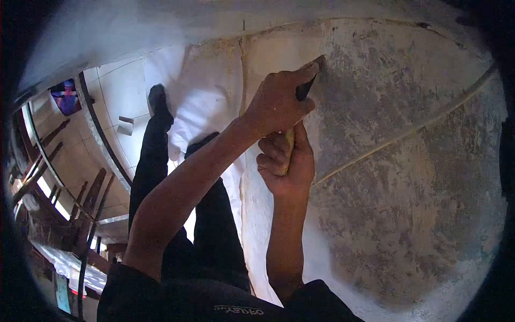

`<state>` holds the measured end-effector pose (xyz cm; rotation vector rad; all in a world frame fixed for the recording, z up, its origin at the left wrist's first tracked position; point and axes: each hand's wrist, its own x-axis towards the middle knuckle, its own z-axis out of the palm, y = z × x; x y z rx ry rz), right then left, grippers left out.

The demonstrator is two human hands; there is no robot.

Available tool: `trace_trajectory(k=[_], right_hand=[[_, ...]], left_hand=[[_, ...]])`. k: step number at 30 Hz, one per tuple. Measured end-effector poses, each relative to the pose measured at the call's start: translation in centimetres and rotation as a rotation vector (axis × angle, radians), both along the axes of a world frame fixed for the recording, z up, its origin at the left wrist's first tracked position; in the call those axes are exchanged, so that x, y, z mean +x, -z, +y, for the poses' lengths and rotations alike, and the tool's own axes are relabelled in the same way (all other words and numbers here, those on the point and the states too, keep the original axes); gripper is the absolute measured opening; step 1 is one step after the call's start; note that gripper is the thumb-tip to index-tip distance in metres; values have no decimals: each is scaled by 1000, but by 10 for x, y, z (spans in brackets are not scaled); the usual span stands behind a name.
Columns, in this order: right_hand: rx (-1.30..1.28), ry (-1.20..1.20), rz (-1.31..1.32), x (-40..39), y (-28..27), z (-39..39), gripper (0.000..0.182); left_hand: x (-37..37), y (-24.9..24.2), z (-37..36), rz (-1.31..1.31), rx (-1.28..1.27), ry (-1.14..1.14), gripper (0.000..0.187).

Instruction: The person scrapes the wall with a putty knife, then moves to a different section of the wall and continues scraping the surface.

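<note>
My left hand [279, 102] is closed on a dark, flat scraper [306, 90], whose edge reaches the patchy grey and beige wall [386, 134]. Just below it, my right hand [289, 163] is closed too, its fingers curled round a yellowish thing [288, 155]. Most of that thing is hidden in the palm, so its kind cannot be made out. The two hands are close together, the left one above the right. Rough, worn plaster covers the wall to the right of both hands.
A thin pale strip or cable [397, 135] runs slantwise across the wall. White sheeting [206, 91] lies beside my legs on the tiled floor [112, 91]. A small flat tool [125, 126], a purple bag [66, 97] and dark wooden furniture [91, 209] are at the left.
</note>
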<state>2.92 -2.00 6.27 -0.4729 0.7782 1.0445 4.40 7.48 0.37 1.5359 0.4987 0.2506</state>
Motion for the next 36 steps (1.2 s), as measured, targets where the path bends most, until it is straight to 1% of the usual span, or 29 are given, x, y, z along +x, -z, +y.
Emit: trace_trajectory(k=[2,4,5,7,9,10,12,13,14,15,16,17,19,20,22,24,26,27,28,29,30,31,32,34,35,36], right_hand=[[19,4,-15,-3,3,0,33],[37,11,-27,-7,7,-1,35],[3,1,-40,-9,8,-3,37],[-30,0,-53,-12,8,-3,39],[-251,-55,-79,-12,7,0,41],[-248,-51,-79,-13,11,-2,41],[-42,-44,-125,-14,20,-4,39],[-39,-40,-120,-10,21,-1,39],[-149,-102,-188,0,23,2,38],[-261,-166,-256,8,24,8,38],[-261,-164,-253,12,25,15,38],[-247,-131,-236,15,26,21,38],[-231,-106,-219,11,24,24,39],[-236,-86,-174,1,21,20,39],[-233,-65,-136,-2,25,16,39],[-26,-49,-127,-2,30,11,39],[9,-47,-141,7,42,22,38],[47,-45,-149,9,46,26,38],[42,-49,-143,7,45,26,38],[80,-35,-147,6,43,26,38],[127,-20,-159,6,41,28,37],[130,-22,-164,5,38,26,37],[98,-23,-144,1,33,20,36],[69,-26,-120,3,30,20,36],[37,-63,-123,9,33,22,36],[3,-95,-128,14,38,24,36]], left_hand=[[-3,-4,2,-5,18,19,54],[-5,-5,2,91,28,84,53],[-6,-4,0,93,33,93,53],[-7,-2,-4,68,70,50,51],[-6,-1,-7,22,46,40,50],[-6,0,-6,-22,20,20,49],[-3,4,-2,-40,56,36,47],[-1,7,0,-57,86,51,46],[4,13,5,-49,87,54,46],[13,16,12,-22,154,70,45],[20,19,17,1,221,87,44],[21,23,16,0,218,93,44],[19,29,17,-83,126,34,42],[13,28,16,-83,130,32,42],[2,16,14,-2,192,170,40],[8,14,20,40,181,179,40],[18,16,29,79,167,183,41],[21,18,35,56,217,186,42],[21,19,38,37,264,190,43],[17,16,36,45,257,188,43],[15,7,36,89,295,216,42],[16,1,36,127,333,244,41],[16,6,31,119,335,242,41],[13,16,22,-241,325,-9,60],[17,28,23,-239,325,-6,60],[25,23,35,-69,328,137,60]])
